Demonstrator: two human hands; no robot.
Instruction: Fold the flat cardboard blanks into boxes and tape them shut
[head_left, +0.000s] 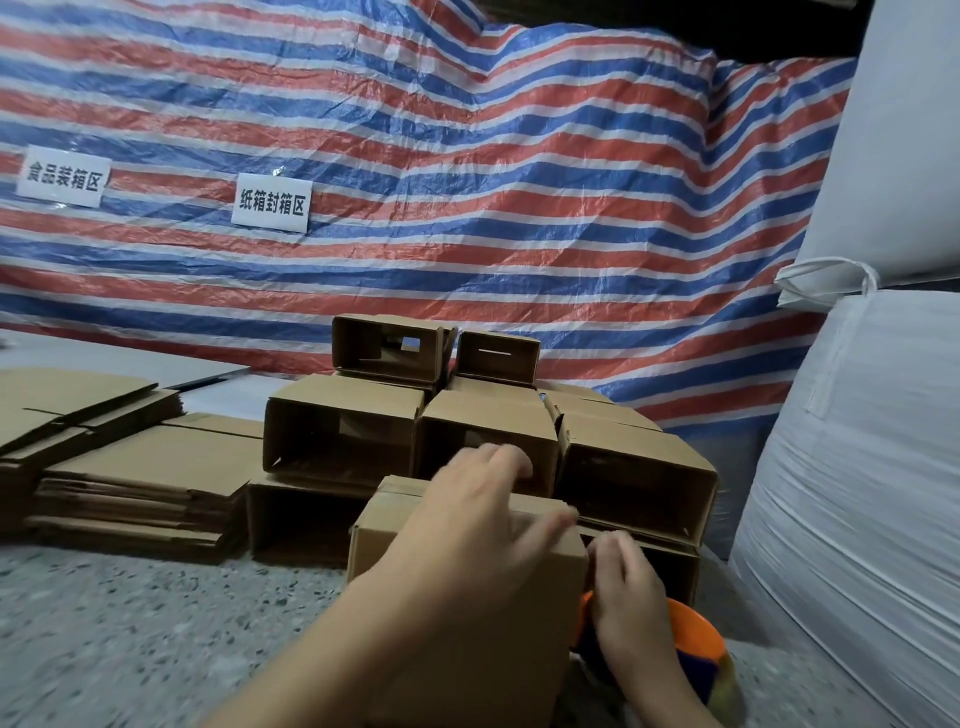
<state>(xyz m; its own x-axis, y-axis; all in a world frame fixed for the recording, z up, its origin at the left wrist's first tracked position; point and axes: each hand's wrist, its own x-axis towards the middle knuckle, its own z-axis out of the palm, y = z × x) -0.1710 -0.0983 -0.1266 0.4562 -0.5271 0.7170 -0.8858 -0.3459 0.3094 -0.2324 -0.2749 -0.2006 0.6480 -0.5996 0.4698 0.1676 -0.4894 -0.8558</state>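
The left hand (483, 525) presses flat on top of a folded cardboard box (415, 525) on the floor. The right hand (631, 597) grips an orange tape dispenser (696, 631) against the box's right side, stacked boxes (483, 415) just beyond.

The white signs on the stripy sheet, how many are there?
2. One white sign hangs far left on the striped tarp; the other white sign is to its right.

Red-white-blue striped tarp (467, 156) as back wall, two white Chinese signs (272, 203) taped on it. Speckled terrazzo floor (130, 623). Big white woven sacks (857, 467) stacked right. Dim light.
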